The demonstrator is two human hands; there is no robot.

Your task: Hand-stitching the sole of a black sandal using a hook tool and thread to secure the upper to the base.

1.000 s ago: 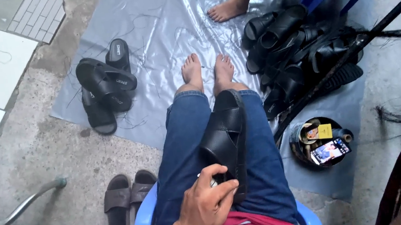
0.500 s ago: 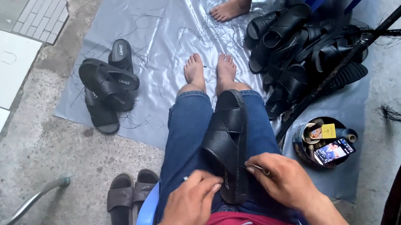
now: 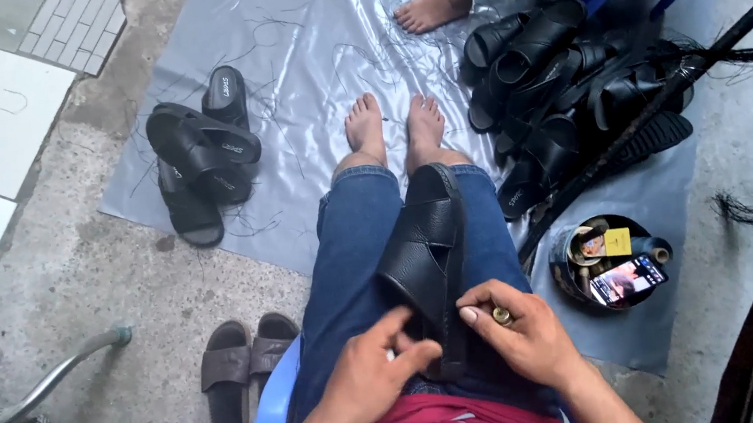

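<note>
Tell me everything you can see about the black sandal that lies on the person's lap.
The black sandal is a slide with two wide crossed straps of grained, leather-like material over a dark sole. It lies lengthwise along the jeans, toe end towards the bare feet. The left hand grips its near end at the strap; the right hand touches its right edge and holds a small brass-coloured object whose kind is unclear.

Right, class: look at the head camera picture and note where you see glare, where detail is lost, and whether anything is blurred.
Head view: soft daylight, no hard shadows; the grey plastic sheet shows pale glare; the pile of black sandals loses detail in darkness; the left hand, right hand and black sandal on the lap are fairly sharp.
</note>
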